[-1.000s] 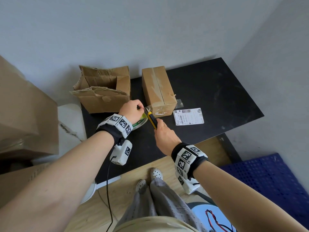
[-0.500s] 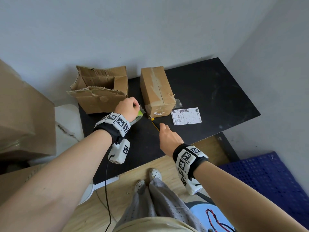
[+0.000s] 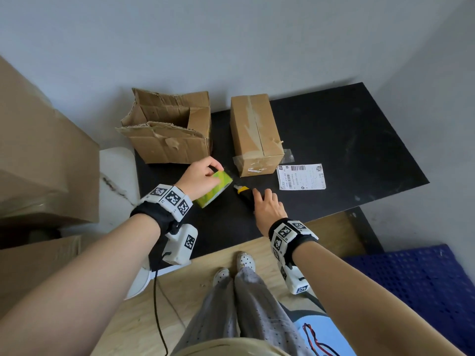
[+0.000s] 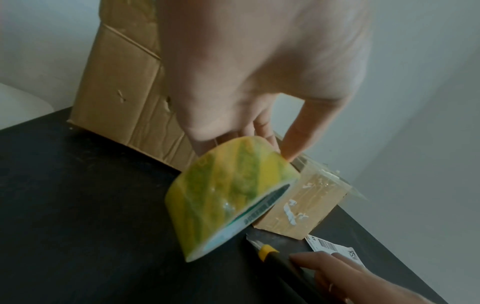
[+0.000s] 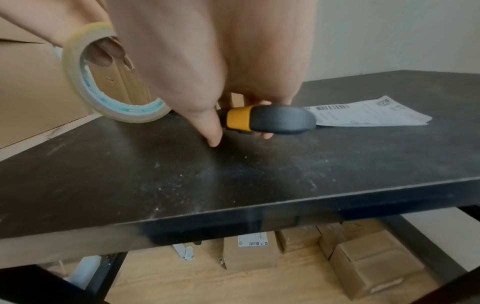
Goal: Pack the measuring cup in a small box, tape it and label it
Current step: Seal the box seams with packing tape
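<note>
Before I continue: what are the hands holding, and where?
Left hand pinches the tape roll at its top rim. Right hand touches the handle of the utility knife lying on the table; grip unclear.

Utility knife (image 3: pixel 244 194) away from the small box (image 3: pixel 253 134) — now flat on the table (image 3: pixel 347 140), right hand (image 3: pixel 269 211) with fingers (image 3: pixel 267 194) loose on it.

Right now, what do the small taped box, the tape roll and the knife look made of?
The small box: matte brown cardboard, creased, with glossy clear tape along its seam. The tape roll: glossy see-through plastic film, yellow-green tint, on a printed core, likely card. The knife: matte black handle with a yellow band, likely plastic or rubber.
</note>
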The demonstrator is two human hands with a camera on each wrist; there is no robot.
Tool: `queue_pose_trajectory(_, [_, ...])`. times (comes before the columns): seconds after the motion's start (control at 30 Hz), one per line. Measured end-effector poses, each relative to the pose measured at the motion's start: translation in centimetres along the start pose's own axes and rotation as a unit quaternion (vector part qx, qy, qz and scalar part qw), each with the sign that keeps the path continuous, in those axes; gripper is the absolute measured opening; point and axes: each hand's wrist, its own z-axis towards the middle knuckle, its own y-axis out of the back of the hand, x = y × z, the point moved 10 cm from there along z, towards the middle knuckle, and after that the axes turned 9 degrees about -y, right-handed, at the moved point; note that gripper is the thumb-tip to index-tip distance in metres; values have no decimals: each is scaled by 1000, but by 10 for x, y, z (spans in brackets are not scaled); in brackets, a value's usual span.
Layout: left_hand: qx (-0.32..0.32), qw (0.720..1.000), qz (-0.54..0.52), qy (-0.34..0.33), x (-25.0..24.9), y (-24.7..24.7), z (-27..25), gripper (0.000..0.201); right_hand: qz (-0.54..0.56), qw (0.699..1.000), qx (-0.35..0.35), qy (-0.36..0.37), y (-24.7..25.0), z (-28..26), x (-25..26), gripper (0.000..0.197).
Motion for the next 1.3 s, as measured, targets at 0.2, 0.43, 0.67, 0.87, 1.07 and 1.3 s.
queue_pose_trajectory(0.2, [19, 1000, 0, 3, 9, -4, -15, 25, 108, 994, 30, 19, -1, 2, 7, 53])
queue_pose_trajectory(0.43, [50, 999, -15, -5, 1, -13, -36, 26, 337, 940, -12, 48, 54, -8, 34, 30])
queue_pose_trajectory(0.67, [55, 998, -26, -18, -5, -11, -51, 26, 427, 903, 32, 36, 62, -17, 40, 20])
queue_pose_trajectory(0.87, [65, 997, 0, -38, -1, -13, -57, 42, 412, 909, 56, 30, 55, -16, 42, 16])
queue_pose_trajectory(1.07, [8, 999, 9, -34, 10, -3, -59, 70, 410, 904, 124, 4, 37, -14, 48, 26])
queue_pose_trajectory(1.3, [-24, 999, 9, -29, 16, 5, -55, 53, 368, 919, 129, -58, 20, -3, 22, 38])
